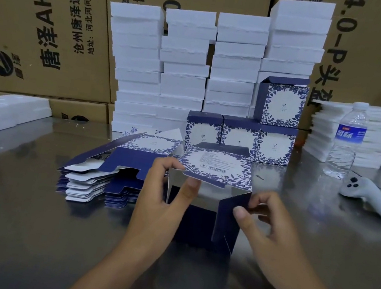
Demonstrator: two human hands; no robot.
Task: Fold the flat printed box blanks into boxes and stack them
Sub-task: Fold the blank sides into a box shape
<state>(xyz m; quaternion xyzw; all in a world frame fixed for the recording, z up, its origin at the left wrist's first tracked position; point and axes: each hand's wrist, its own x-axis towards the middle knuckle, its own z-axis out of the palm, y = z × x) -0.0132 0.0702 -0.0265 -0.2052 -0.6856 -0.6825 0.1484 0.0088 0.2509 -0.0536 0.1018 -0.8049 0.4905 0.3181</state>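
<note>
Holding the half-formed box [215, 166] over the worktop [25, 218], the left hand [165, 190] grips its open left edge, thumb on the barcode panel, likely to keep it square. The right hand [262, 219] pinches the navy side flap [231, 210], seemingly to fold it in. Flat blanks [105, 176] lie piled within reach at left; finished boxes [240, 137] stand stacked behind.

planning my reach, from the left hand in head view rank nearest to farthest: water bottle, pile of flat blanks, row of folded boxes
1. pile of flat blanks, right beside the left hand, leftward
2. row of folded boxes, behind it
3. water bottle, far back right
</note>
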